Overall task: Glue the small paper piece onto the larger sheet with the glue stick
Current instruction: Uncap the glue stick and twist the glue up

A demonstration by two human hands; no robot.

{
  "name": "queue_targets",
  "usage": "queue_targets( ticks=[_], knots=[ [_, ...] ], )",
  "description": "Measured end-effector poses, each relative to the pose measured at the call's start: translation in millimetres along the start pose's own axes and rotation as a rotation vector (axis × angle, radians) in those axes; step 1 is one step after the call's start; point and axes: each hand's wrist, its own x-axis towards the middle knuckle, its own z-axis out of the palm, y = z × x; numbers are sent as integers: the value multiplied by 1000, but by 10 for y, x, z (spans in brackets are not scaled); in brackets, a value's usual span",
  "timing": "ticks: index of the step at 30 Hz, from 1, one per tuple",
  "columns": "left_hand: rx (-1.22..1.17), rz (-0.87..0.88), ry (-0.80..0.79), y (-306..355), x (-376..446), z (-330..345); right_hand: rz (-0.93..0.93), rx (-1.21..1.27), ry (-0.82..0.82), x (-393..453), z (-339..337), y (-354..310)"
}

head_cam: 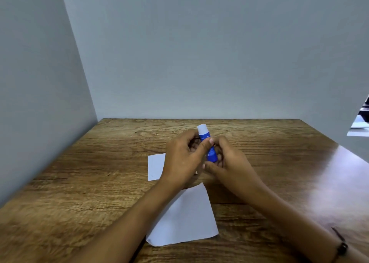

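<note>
- Fingers (206, 143) of both hands curled round blue glue stick (211, 153), held above wooden table (99, 182) near its middle.
- Nearest: dark band (341, 246) on right wrist, at lower right edge of view.
- Next: larger white sheet (185, 218) lying flat on table, beneath and between the two forearms, one corner pointing away toward the hands.
- Beyond it: left hand (183, 159) gripping glue stick from left, thumb laid across blue barrel, remaining fingers wrapped behind.
- Level with it: right hand (229, 159) holding lower part of glue stick from right, thumb under base end, fingers curled behind barrel.
- Glue stick upright, tilted slightly left at top; white cap (202, 128) on, standing clear above both hands; printed label on barrel too small to read.
- Left of and under left hand: small paper piece (156, 165), flat on table, right part hidden by hand; apart from larger sheet, bare wood between them.
- Further: far edge of table meeting grey wall (199, 53); second grey wall along left side.
- Far right: gap past wall end showing bright and dark shapes (361, 119), not identifiable.
</note>
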Motion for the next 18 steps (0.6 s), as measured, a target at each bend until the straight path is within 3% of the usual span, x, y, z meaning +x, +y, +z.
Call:
queue_targets(
  ticks=[5,10,18],
  knots=[
    [-1,24,39,-3,-8,2,127,363,82,0,62,24],
    [-21,-14,39,-30,-2,-8,176,531,90,-11,49,54],
    [-101,5,56,45,-5,-29,285,986,-178,9,-67,22]
  ],
)
